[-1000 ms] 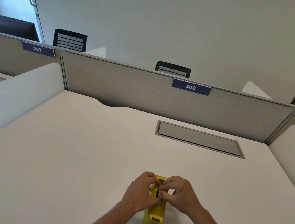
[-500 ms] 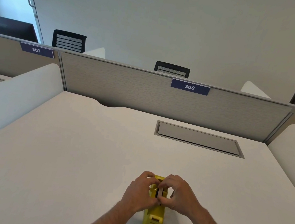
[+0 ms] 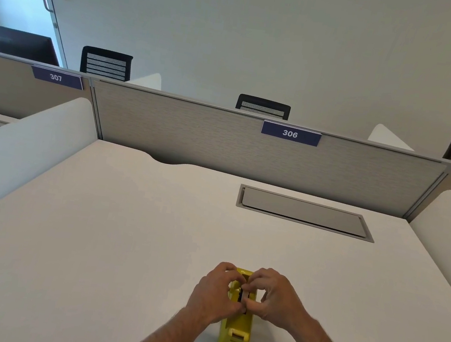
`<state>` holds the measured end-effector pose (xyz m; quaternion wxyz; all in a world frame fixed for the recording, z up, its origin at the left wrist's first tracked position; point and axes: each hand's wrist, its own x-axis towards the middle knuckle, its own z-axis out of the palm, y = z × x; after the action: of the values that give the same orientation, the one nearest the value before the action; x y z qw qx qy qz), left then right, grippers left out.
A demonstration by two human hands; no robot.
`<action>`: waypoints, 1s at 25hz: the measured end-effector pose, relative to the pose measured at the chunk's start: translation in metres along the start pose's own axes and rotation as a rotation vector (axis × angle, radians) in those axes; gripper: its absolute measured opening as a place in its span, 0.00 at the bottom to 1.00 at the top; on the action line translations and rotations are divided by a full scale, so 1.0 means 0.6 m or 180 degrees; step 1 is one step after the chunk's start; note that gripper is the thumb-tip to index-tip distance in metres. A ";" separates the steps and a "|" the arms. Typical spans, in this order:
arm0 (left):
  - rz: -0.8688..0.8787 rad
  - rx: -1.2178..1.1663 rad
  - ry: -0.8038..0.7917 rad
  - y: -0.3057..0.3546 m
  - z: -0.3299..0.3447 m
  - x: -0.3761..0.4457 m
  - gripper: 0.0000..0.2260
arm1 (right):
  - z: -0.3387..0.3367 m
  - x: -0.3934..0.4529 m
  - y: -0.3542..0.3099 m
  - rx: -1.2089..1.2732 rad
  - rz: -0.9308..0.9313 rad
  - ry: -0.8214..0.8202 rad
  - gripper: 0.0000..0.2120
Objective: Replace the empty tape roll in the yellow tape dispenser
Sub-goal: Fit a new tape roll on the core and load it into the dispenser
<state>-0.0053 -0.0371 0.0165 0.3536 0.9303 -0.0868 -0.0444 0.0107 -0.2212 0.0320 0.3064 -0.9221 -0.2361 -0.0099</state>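
From here I see little shift: my right hand (image 3: 275, 299) now has its fingers curled lower over the slot of the yellow tape dispenser (image 3: 236, 332), thumb tucked toward 6 o'clock, closing against my left hand (image 3: 214, 294) (what they pinch is hidden).

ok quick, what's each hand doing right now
left hand: fingers curled round the yellow tape dispenser.
right hand: fingertips pinching something at the dispenser's roll slot; the roll itself is hidden.
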 end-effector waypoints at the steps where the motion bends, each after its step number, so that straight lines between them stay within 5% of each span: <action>1: 0.0006 -0.0004 0.0003 0.000 0.000 0.000 0.22 | 0.000 0.000 0.000 0.0000 0.0003 0.0001 0.10; 17: 0.0024 0.0044 -0.0019 -0.003 -0.002 0.002 0.24 | -0.001 0.003 0.005 -0.0193 -0.0086 -0.0185 0.12; 25: 0.0014 0.0010 -0.0005 -0.001 -0.001 0.001 0.22 | 0.002 0.010 0.008 -0.0097 -0.0069 -0.0058 0.04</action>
<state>-0.0046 -0.0365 0.0168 0.3522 0.9306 -0.0892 -0.0442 0.0179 -0.2215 0.0295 0.2899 -0.9241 -0.2487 -0.0084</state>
